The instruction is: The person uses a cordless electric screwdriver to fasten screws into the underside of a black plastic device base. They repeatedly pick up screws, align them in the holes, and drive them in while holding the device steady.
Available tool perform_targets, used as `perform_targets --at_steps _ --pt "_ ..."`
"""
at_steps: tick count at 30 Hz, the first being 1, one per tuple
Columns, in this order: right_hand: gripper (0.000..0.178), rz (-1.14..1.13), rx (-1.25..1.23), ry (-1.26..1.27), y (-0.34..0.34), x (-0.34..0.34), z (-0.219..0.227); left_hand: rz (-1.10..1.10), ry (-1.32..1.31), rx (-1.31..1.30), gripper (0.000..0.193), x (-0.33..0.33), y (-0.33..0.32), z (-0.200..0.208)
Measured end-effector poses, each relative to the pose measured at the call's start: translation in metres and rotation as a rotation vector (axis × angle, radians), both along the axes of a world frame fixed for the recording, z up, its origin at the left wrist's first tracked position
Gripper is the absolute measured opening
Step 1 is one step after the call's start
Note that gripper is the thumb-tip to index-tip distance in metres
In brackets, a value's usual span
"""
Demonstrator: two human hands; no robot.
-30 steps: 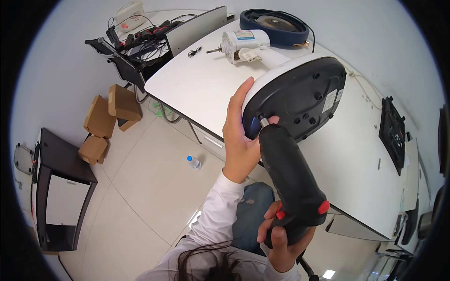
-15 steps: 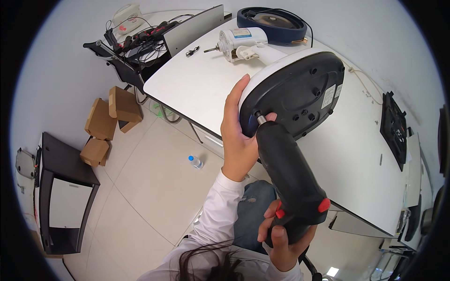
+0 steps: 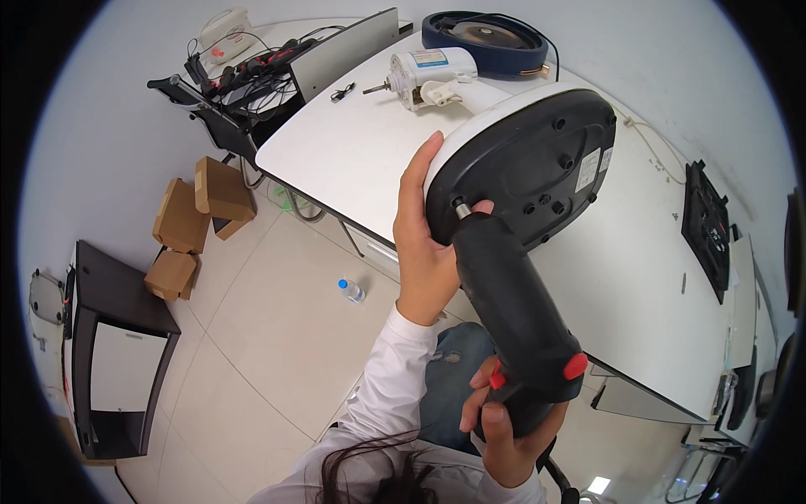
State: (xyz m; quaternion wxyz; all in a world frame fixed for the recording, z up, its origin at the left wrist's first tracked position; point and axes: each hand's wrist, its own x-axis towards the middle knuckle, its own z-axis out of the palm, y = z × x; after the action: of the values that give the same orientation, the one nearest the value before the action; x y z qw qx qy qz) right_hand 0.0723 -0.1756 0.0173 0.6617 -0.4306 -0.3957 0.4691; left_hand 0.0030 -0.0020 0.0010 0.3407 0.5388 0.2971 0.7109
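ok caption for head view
Left hand grips a white-and-black oval base; right hand, a bulky black power screwdriver at its underside.

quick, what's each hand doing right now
Left hand: holding the black-and-white base by its edge.
Right hand: closed around the handle of the black power screwdriver.

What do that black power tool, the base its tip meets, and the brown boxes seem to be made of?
The power tool looks like matte plastic, perhaps rubbery, from its dull black body; its shiny grey tip suggests metal. The base is likely satin moulded plastic: its black underside has shaped contours and recesses. The brown boxes appear matte cardboard, judging by folded flaps.
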Motion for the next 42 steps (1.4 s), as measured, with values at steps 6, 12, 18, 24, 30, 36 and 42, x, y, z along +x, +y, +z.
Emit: perform_targets --at_steps 6,12,18,24,30,36,42 --pt "0.07 -0.028 -0.047 0.032 -0.001 -0.002 0.003 -0.043 0.006 -0.032 0.067 -0.002 -0.002 0.001" --pt "0.069 -0.018 -0.048 0.014 -0.001 -0.002 0.002 -0.005 0.045 -0.017 0.066 -0.003 -0.001 0.0" --pt "0.069 -0.003 -0.053 0.022 -0.003 -0.001 0.001 0.033 0.07 0.033 0.07 -0.001 0.002 -0.006" --pt "0.068 0.027 -0.042 0.078 0.003 0.0 0.004 0.389 0.473 0.226 0.069 -0.006 0.003 -0.01" --pt "0.068 0.063 0.042 0.148 0.007 0.002 0.001 0.434 0.462 0.306 0.062 0.003 0.007 -0.005" --pt "0.07 0.056 0.057 0.148 0.01 0.0 -0.001 0.459 0.446 0.324 0.06 0.003 0.009 -0.008" --pt "0.069 0.019 0.051 0.137 0.008 -0.005 -0.005 0.433 0.448 0.239 0.064 0.003 0.003 -0.002"
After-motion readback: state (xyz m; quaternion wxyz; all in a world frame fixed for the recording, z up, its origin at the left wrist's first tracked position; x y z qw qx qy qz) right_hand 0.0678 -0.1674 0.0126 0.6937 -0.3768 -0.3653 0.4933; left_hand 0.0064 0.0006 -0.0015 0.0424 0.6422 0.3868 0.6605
